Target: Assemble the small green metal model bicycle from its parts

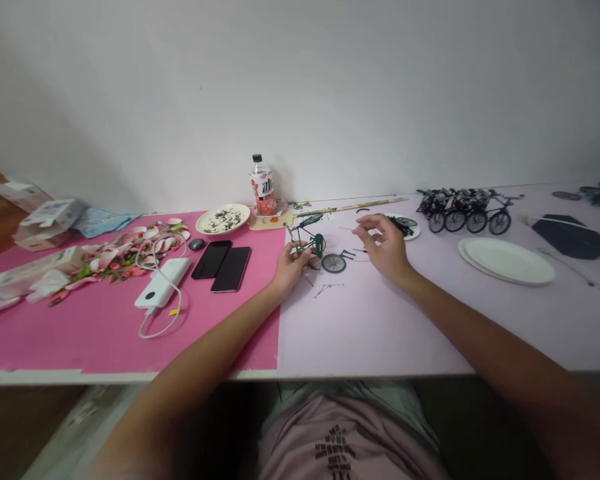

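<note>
My left hand (293, 267) is closed on a small green bicycle frame (311, 235) above the pale part of the table. Just right of it lies a small spoked wheel (334, 263), with a thin dark part (348, 255) beside it. My right hand (381, 245) is raised to the right, its thumb and forefinger pinched together on a thin rod (347, 229). A thin forked part (329, 287) lies on the table below the wheel. Behind my right hand, a small plate (416, 229) holds dark wheels.
Several assembled miniature bicycles (467, 212) stand at the back right, near white oval plates (510, 261) and a dark pad (573, 236). To the left are phones (231, 269), a power bank (163, 283), artificial flowers (130, 253), a dish (223, 220) and a bottle (263, 187).
</note>
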Tool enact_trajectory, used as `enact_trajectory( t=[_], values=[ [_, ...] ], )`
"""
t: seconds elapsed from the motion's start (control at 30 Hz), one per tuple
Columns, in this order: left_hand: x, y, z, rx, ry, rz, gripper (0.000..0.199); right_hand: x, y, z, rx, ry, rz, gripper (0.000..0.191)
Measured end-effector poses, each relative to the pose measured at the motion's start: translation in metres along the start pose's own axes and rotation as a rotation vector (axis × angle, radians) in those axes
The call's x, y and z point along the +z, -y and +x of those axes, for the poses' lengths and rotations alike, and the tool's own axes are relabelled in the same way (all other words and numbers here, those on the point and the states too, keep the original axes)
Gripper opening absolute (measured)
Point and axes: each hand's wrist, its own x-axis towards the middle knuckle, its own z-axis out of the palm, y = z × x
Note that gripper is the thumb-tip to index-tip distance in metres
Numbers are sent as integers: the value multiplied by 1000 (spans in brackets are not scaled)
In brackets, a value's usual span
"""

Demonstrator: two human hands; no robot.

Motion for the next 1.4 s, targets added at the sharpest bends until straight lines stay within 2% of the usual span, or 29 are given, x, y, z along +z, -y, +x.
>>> enact_trajectory(
  t=[0.2,0.37,0.63,0.8,0.93,1.03,1.4],
  values=[
    [-3,5,5,45,-19,-7,42,-11,-20,19,35,-192,151,34],
    [-2,4,4,50,-23,-10,40,-12,-31,22,82,-231,205,36],
    [-2,3,3,52,-12,-2,41,3,-10,2,202,-17,176,29],
    [-2,3,3,49,-16,6,43,17,2,-22,307,297,140,32],
    [-1,1,1,47,14,20,46,26,7,-36,348,417,134,30],
    [-1,0,-2,49,52,20,49,29,8,-39,353,447,147,29],
    [-2,1,-4,65,151,110,56,32,-1,-39,296,419,159,28]
  ],
)
